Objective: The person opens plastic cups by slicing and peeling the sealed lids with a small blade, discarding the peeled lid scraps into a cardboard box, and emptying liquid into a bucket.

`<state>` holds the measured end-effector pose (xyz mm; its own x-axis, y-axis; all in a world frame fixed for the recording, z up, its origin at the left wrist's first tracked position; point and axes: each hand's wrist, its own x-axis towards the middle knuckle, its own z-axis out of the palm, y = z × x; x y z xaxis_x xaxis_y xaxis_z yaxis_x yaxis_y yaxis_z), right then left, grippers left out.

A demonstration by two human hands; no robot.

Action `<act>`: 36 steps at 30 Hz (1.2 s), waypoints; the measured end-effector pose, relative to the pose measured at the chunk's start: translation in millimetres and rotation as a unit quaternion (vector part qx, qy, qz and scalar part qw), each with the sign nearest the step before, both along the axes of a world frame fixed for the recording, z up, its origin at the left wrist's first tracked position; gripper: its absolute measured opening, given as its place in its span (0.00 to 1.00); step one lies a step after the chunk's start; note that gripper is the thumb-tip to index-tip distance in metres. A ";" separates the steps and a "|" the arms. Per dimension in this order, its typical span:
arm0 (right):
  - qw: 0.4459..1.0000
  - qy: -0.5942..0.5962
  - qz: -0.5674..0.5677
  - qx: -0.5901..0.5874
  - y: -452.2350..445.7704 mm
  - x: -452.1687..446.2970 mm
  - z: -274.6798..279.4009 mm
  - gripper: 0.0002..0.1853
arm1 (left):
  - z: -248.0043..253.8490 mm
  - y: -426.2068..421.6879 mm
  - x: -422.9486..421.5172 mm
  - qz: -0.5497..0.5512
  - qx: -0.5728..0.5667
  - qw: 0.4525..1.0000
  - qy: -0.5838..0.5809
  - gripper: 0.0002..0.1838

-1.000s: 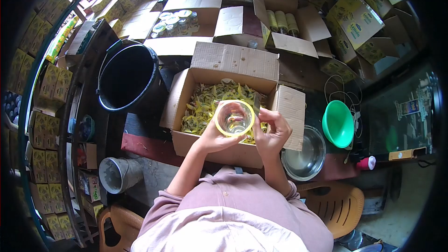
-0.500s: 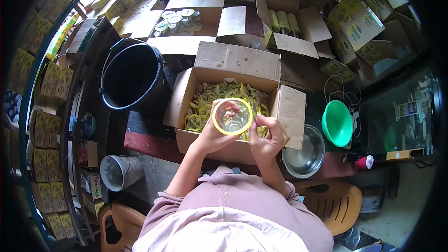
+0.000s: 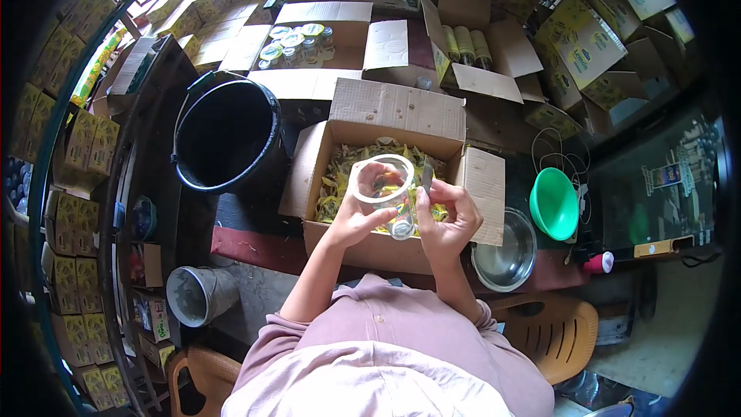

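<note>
A clear plastic jar with a pale rim is wrapped by my left hand, its mouth tilted up toward the camera. Just right of the jar, my right hand pinches a small grey blade-like piece that points upward. Both hands are over the near side of an open cardboard box, which holds many yellow-green wrapped packets. Part of a coloured label or reflection shows through the jar wall.
A black bucket and a grey bucket are on the left. At right are a steel bowl and a green bowl. Behind, one open box holds lidded jars and another holds cylindrical containers.
The jar has tilted, so its side and base now show below the rim. My right hand has turned, and the grey piece stands more upright. The view has shifted slightly.
</note>
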<state>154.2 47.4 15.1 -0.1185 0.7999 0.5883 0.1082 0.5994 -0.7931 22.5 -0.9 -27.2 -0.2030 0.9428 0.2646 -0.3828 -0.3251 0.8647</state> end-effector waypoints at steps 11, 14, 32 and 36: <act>1.000 0.012 0.014 0.016 2.6 -7.4 3.8 0.10 | 5.7 9.6 3.3 0.023 0.013 0.999 0.037 0.36; 1.000 0.003 0.009 0.027 6.2 -9.4 2.3 0.10 | 8.2 12.9 5.0 0.032 0.025 0.997 0.068 0.35; 0.990 -0.044 -0.057 0.118 17.1 -9.4 3.0 0.09 | 1.9 16.2 5.8 0.095 0.041 0.969 0.224 0.35; 0.999 -0.019 0.017 0.034 23.9 -4.2 -0.8 0.09 | 7.7 12.1 3.3 0.049 0.025 0.978 0.199 0.34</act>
<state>149.9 71.3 14.3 -0.1676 0.7540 0.6352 0.1160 0.6549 -0.7468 25.8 11.2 -19.4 -0.1637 0.9078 0.3862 0.0172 -0.3888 0.9211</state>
